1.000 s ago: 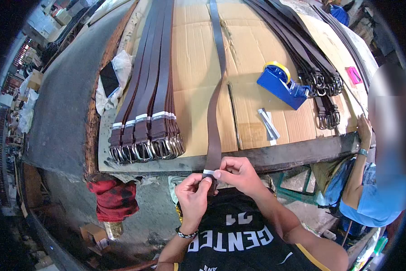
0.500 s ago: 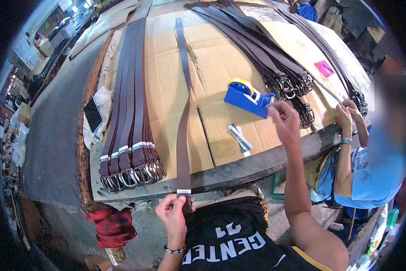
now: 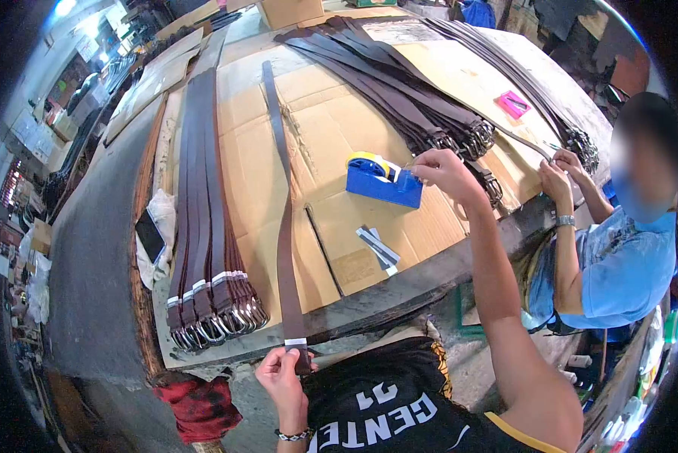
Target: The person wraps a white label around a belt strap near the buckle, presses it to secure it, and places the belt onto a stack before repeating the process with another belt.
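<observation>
A brown belt strap runs lengthwise over the cardboard, its near end past the table edge. My left hand pinches that end between thumb and fingers, just below a white paper label. At the cutting end of a blue tape dispenser, my right hand has its fingertips pressed together on the tape; the tape's free end is too small to see clearly. A yellow-rimmed roll sits in the dispenser. Several white and grey label strips lie on the cardboard nearby.
Bundles of buckled belts lie on the left and toward the back right. A phone rests on plastic at the left edge. To the right, a co-worker in a blue shirt handles a belt near a pink pad.
My right hand has moved onto the dispenser's cutting end, fingers now bent down there. My left hand still holds the belt end. The whole view has shifted slightly.
</observation>
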The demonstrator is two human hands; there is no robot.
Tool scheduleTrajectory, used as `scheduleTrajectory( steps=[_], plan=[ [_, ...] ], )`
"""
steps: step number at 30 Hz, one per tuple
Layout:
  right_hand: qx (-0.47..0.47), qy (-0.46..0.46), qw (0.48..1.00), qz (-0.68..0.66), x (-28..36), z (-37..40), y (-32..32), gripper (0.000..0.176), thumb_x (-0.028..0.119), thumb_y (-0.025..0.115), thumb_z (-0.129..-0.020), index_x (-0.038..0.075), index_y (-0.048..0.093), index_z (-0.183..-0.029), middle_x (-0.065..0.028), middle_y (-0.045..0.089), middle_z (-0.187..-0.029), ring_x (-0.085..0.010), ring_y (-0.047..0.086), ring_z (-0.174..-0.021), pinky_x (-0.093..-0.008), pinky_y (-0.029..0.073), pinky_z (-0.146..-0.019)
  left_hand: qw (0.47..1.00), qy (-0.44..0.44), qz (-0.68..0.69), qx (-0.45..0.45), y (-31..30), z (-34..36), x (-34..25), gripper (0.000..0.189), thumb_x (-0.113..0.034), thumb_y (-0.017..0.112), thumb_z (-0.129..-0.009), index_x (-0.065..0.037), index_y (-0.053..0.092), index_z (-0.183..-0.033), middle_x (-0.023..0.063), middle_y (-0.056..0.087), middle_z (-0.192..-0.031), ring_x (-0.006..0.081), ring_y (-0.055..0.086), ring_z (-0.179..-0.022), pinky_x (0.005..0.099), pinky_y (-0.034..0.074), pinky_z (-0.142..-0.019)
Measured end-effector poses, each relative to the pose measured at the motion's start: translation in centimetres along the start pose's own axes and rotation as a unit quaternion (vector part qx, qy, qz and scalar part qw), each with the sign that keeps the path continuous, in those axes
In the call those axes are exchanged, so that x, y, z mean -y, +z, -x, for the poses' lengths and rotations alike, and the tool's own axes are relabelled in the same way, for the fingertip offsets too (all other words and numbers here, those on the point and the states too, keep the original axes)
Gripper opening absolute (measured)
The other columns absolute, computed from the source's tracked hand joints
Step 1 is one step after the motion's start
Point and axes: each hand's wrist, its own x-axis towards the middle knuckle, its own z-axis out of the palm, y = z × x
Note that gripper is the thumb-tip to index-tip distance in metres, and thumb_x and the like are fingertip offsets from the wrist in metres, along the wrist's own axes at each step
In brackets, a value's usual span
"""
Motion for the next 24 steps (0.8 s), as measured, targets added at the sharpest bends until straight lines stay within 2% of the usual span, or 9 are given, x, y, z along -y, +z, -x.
scheduleTrajectory(
  steps=[3, 6, 9, 10, 14, 15, 18, 21, 24],
  plan=[
    [0.052, 0.033, 0.997, -0.052, -0.5, -0.9, -0.5, 0.025, 0.021, 0.072, -0.084, -0.001, 0.073, -0.095, -0.0049, 0.070, -0.084, -0.0120, 0.064, -0.076, -0.0277, 0.051, -0.070, 1.000, -0.001, 0.012, 0.002, 0.4, 0.2, -0.1, 0.012, 0.000, 0.057, -0.090, 0.005, 0.063, -0.081, 0.0135, 0.067, -0.073, 0.0179, 0.065, -0.059, 0.0333, 0.058, -0.051],
    [0.068, 0.091, 0.992, -0.060, 0.5, -1.0, -1.1, 0.027, 0.024, 0.072, -0.084, 0.000, 0.073, -0.098, -0.0050, 0.070, -0.085, -0.0120, 0.064, -0.076, -0.0270, 0.052, -0.070, 1.000, 0.006, 0.005, -0.010, 0.8, 0.2, 0.0, 0.014, -0.003, 0.059, -0.088, 0.000, 0.059, -0.074, 0.0117, 0.066, -0.070, 0.0192, 0.065, -0.057, 0.0332, 0.055, -0.047],
    [0.086, 0.099, 0.983, -0.126, -0.7, -1.6, -1.3, 0.030, 0.024, 0.072, -0.084, -0.002, 0.073, -0.100, -0.0056, 0.071, -0.088, -0.0122, 0.064, -0.078, -0.0279, 0.052, -0.072, 1.000, 0.012, 0.002, -0.004, 0.7, 0.4, 0.0, 0.011, 0.000, 0.057, -0.089, 0.005, 0.062, -0.080, 0.0142, 0.067, -0.073, 0.0191, 0.064, -0.057, 0.0336, 0.056, -0.050],
    [0.090, 0.099, 0.980, -0.150, -1.2, -1.7, -1.5, 0.031, 0.024, 0.072, -0.085, -0.002, 0.073, -0.100, -0.0058, 0.071, -0.088, -0.0121, 0.064, -0.078, -0.0281, 0.052, -0.072, 1.000, 0.011, 0.000, -0.008, 0.8, 0.4, 0.0, 0.012, -0.001, 0.057, -0.089, 0.004, 0.061, -0.079, 0.0139, 0.066, -0.072, 0.0194, 0.064, -0.056, 0.0335, 0.056, -0.049],
    [0.090, 0.076, 0.962, -0.247, -2.7, -1.1, -1.7, 0.029, 0.021, 0.068, -0.086, -0.005, 0.072, -0.100, -0.0094, 0.070, -0.101, -0.0134, 0.064, -0.088, -0.0290, 0.052, -0.083, 1.000, 0.005, 0.007, -0.011, 0.7, 0.3, 0.2, 0.011, -0.001, 0.057, -0.089, 0.002, 0.058, -0.078, 0.0137, 0.065, -0.071, 0.0202, 0.064, -0.056, 0.0333, 0.054, -0.046],
    [0.080, 0.048, 0.960, -0.263, -3.0, -0.9, -1.7, 0.030, 0.019, 0.069, -0.085, -0.005, 0.072, -0.102, -0.0086, 0.071, -0.099, -0.0150, 0.066, -0.087, -0.0299, 0.055, -0.082, 1.000, 0.003, 0.012, -0.010, 0.7, 0.3, 0.3, 0.011, -0.001, 0.057, -0.089, 0.003, 0.059, -0.079, 0.0139, 0.065, -0.071, 0.0203, 0.064, -0.055, 0.0334, 0.054, -0.046],
    [0.074, 0.060, 0.947, -0.305, -3.9, 0.0, -1.5, 0.024, 0.016, 0.065, -0.089, -0.005, 0.072, -0.101, -0.0118, 0.066, -0.118, -0.0156, 0.064, -0.096, -0.0300, 0.051, -0.088, 1.000, 0.007, 0.018, -0.005, 0.6, 0.2, 0.5, 0.011, 0.000, 0.057, -0.089, 0.006, 0.062, -0.081, 0.0158, 0.067, -0.072, 0.0205, 0.064, -0.055, 0.0336, 0.056, -0.049],
    [0.055, 0.047, 0.923, -0.379, -3.9, 0.8, -1.0, 0.023, 0.012, 0.063, -0.091, -0.006, 0.071, -0.103, -0.0122, 0.067, -0.119, -0.0173, 0.064, -0.101, -0.0312, 0.051, -0.092, 0.999, 0.003, 0.032, -0.017, 0.8, 0.3, 0.7, 0.011, 0.000, 0.057, -0.089, 0.006, 0.062, -0.082, 0.0159, 0.067, -0.072, 0.0209, 0.064, -0.056, 0.0339, 0.056, -0.048],
    [0.044, 0.019, 0.930, -0.365, -4.1, 1.1, -0.6, 0.034, 0.016, 0.063, -0.091, -0.009, 0.067, -0.113, -0.0100, 0.069, -0.107, -0.0146, 0.064, -0.093, -0.0287, 0.051, -0.088, 0.999, 0.006, 0.036, -0.027, 0.9, 0.3, 0.9, 0.011, 0.001, 0.057, -0.089, 0.006, 0.062, -0.081, 0.0158, 0.067, -0.072, 0.0210, 0.064, -0.056, 0.0341, 0.056, -0.047]
  ],
)
